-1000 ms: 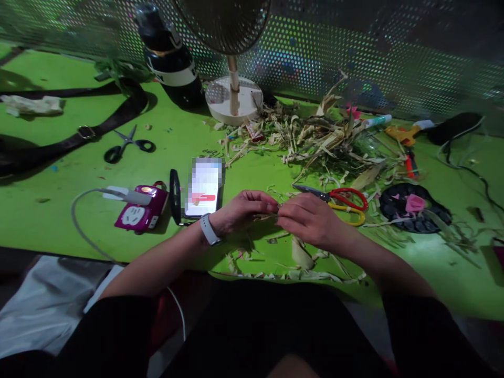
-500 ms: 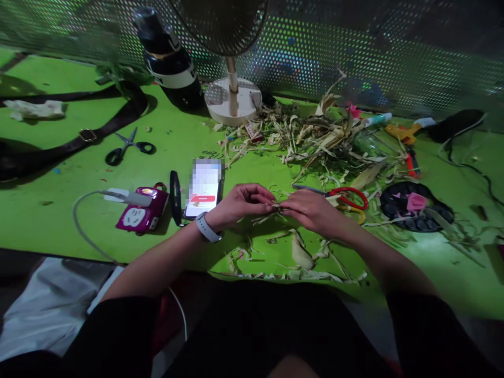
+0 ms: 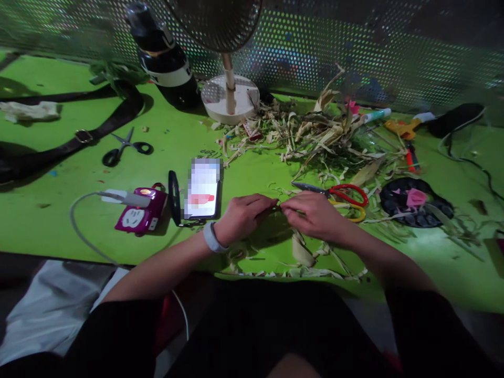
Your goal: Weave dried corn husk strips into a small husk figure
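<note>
Both hands (image 3: 280,214) pinched on husk strip (image 3: 276,208)

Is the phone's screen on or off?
On. The phone lies on the green table with its screen glowing white, left of the left hand.
</note>
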`<act>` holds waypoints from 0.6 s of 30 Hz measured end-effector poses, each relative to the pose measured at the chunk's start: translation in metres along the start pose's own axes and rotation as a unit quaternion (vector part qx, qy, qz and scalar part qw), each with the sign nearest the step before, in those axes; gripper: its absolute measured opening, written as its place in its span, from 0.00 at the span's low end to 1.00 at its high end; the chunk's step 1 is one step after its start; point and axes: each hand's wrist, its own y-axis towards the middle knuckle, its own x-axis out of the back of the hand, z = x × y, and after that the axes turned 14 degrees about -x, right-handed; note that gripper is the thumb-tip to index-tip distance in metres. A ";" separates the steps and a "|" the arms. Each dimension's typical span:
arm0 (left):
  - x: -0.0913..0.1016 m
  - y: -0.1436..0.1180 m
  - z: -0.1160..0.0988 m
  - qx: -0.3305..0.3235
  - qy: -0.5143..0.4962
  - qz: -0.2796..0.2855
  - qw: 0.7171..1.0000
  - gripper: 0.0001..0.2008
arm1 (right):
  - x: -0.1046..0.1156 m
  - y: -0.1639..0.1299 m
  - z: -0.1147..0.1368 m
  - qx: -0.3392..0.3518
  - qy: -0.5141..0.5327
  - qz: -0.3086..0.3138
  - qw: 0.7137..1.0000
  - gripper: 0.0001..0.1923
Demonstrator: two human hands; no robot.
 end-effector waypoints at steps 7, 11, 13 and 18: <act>0.002 -0.006 0.005 -0.092 0.075 -0.024 0.993 0.09 | 0.003 0.009 -0.008 -0.027 0.130 0.083 0.988 0.16; 0.002 -0.006 0.007 -0.096 0.090 -0.024 0.991 0.09 | -0.003 0.011 -0.012 -0.028 0.123 0.044 0.991 0.13; 0.001 -0.006 0.006 -0.074 0.085 -0.024 0.993 0.10 | -0.004 0.011 -0.013 -0.017 0.105 0.011 0.994 0.12; 0.002 -0.001 0.003 -0.004 0.081 0.004 0.997 0.08 | -0.007 0.010 -0.016 0.015 -0.002 -0.092 0.996 0.12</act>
